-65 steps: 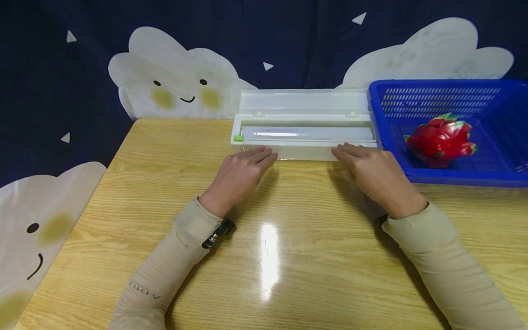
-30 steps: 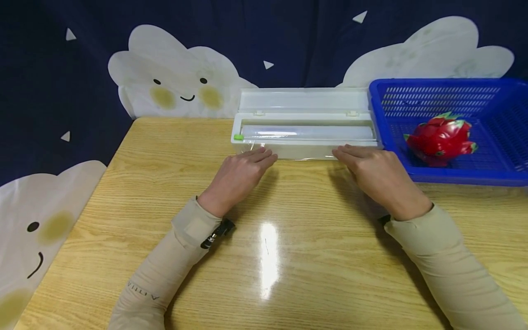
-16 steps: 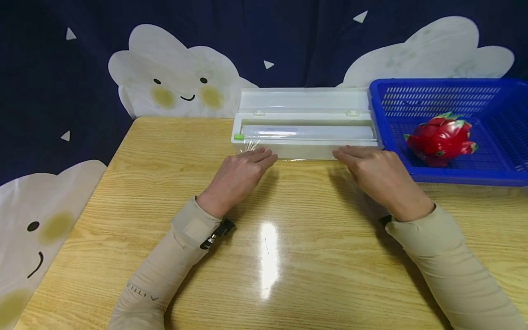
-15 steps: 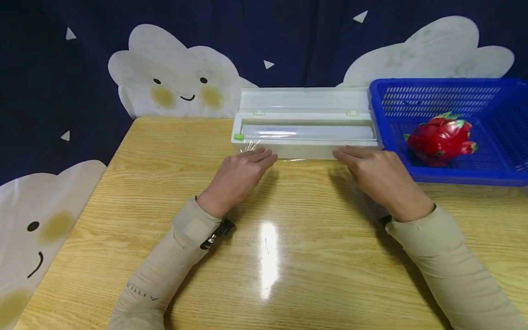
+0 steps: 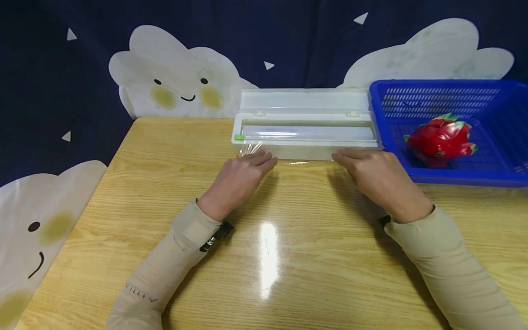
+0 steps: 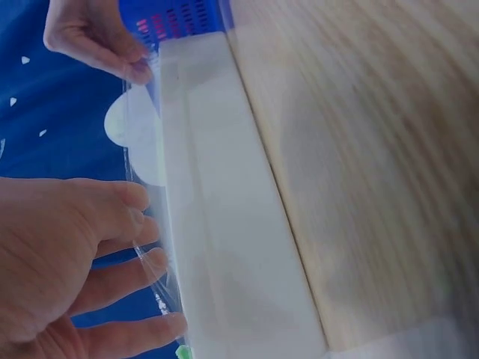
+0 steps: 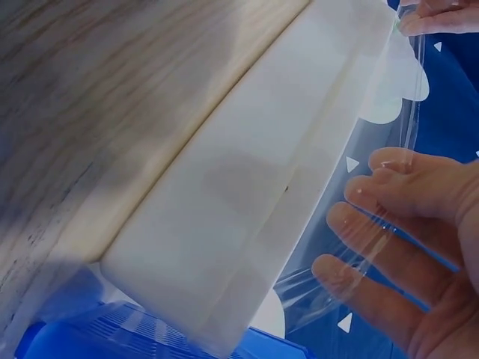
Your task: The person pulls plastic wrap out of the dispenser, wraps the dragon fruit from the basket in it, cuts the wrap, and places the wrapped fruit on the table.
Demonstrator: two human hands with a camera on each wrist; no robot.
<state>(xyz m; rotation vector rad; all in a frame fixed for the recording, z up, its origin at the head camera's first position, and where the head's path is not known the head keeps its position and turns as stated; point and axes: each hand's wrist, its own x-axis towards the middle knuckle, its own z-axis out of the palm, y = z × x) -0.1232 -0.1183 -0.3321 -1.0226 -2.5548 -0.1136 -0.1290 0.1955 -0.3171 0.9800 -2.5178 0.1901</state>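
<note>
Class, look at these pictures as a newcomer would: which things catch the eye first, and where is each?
The red dragon fruit stands out, lying in the blue basket at the table's far right. Left of it, a white dispenser lies open. The left hand and right hand pinch clear film at its front edge.

Head view above table (image 5: 123,192), wrist views close, sharing dispenser (image 5: 305,149)

Two bare hands, left hand (image 5: 241,176) and right hand (image 5: 377,176), below long beige sleeves (image 5: 445,270), small grey lettering on the left forearm, black strap at the left wrist.
</note>
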